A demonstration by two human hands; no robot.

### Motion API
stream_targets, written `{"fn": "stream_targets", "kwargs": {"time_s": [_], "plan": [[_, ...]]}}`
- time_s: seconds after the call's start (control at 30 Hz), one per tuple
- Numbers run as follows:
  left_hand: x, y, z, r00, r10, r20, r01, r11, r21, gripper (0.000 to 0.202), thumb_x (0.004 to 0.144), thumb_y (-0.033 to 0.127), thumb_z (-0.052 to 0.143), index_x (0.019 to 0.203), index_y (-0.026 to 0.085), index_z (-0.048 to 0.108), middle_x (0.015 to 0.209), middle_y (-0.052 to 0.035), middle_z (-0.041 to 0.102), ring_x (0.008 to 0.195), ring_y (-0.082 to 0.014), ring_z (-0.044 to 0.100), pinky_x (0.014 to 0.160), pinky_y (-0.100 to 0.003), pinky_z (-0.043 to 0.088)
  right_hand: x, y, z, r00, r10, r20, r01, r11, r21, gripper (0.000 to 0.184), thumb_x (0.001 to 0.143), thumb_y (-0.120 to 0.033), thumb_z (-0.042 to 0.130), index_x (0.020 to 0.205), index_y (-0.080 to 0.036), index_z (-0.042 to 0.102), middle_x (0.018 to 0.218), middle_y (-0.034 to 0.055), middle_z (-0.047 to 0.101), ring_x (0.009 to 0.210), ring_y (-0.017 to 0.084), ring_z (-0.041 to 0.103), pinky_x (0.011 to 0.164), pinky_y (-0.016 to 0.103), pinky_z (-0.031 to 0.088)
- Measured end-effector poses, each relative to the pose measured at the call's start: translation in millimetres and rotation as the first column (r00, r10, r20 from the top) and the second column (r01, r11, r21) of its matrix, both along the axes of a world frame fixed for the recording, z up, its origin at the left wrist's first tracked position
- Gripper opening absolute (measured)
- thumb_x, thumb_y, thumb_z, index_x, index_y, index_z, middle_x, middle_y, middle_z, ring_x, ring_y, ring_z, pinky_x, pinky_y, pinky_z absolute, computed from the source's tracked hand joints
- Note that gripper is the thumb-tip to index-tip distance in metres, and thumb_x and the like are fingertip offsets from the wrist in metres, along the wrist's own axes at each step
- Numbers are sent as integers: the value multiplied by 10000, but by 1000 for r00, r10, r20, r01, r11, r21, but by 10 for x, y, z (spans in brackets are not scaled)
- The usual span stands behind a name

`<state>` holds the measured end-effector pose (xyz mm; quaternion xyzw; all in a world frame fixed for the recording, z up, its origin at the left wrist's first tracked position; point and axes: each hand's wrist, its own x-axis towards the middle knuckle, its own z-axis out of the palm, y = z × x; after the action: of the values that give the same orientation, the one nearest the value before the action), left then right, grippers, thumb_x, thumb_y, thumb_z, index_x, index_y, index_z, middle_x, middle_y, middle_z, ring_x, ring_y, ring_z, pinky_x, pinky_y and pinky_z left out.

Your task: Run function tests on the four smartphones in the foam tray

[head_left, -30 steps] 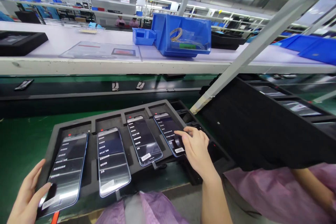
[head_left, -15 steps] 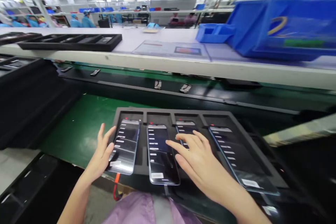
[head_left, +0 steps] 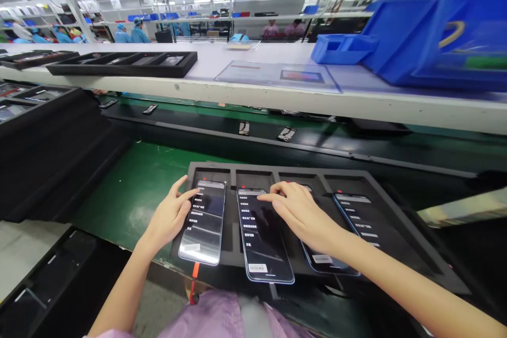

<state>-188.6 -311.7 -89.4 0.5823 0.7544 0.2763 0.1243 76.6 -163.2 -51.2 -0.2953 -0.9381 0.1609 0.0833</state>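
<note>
Several smartphones with lit menu screens lie in the slots of a black foam tray (head_left: 233, 243). My left hand (head_left: 172, 216) is over the left edge of the leftmost smartphone (head_left: 206, 235), its index finger stretched onto the upper part of that screen. My right hand (head_left: 297, 214) has its index finger pointing at the upper part of the second smartphone (head_left: 265, 245). Neither hand grips anything. Beneath my right hand and wrist, the third smartphone (head_left: 330, 263) is partly covered. My right forearm crosses the rightmost smartphone (head_left: 358, 216) and hides its lower part. A red strap (head_left: 195, 270) hangs below the leftmost smartphone.
Behind the tray runs a dark conveyor (head_left: 214, 125) carrying small phone parts. Above it is a white shelf (head_left: 158, 84) with a black tray (head_left: 122, 66) and blue bins (head_left: 344, 47). Stacked black trays (head_left: 51, 142) stand at left. People in blue work in the background.
My left index finger has come from beside the leftmost smartphone onto its upper screen. The right hand has moved up the second smartphone's screen. The whole view has shifted slightly.
</note>
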Motion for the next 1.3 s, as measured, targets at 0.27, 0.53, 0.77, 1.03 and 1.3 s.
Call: {"fn": "stream_targets", "kwargs": {"time_s": [0.27,0.53,0.77,1.03,1.3], "plan": [[11,26,-4,1000,15,11,-15,1000,15,552,885,524,188,1216,248,534,1391,-80,358,1016,-223,568,833,-398,501,-97,-1,-12,982,111,151,-124,989,82,451,928,-305,206,1104,-270,620,1159,105,507,1163,218,425,1049,531,213],[-21,28,-115,996,71,54,-76,993,96,521,884,519,211,1264,259,455,1353,-73,396,1192,-246,468,892,-401,481,381,273,175,986,-80,144,73,996,53,509,925,-365,157,1073,-274,635,1200,83,499,1178,227,407,1060,515,207],[-58,52,-205,992,94,80,-105,984,142,469,897,488,230,1251,263,440,1334,-61,415,1263,-232,377,1020,-424,362,672,301,45,973,-133,186,128,991,36,499,928,-382,155,1120,-289,607,1257,88,464,1235,234,361,1047,521,233],[-53,69,-181,989,108,102,-121,983,136,469,888,493,250,1247,251,429,1328,-64,422,1216,-237,422,991,-425,399,611,282,-22,974,-106,201,76,985,152,443,931,-297,213,1115,-246,613,1281,123,450,1247,235,358,1043,507,238],[-9,69,-113,977,169,127,-178,982,63,458,895,478,250,1252,239,410,1322,-65,414,1147,-236,472,984,-422,408,596,315,1,972,-131,196,100,982,158,447,932,-294,209,1124,-241,609,1300,113,438,1229,235,363,1025,481,271]]}}
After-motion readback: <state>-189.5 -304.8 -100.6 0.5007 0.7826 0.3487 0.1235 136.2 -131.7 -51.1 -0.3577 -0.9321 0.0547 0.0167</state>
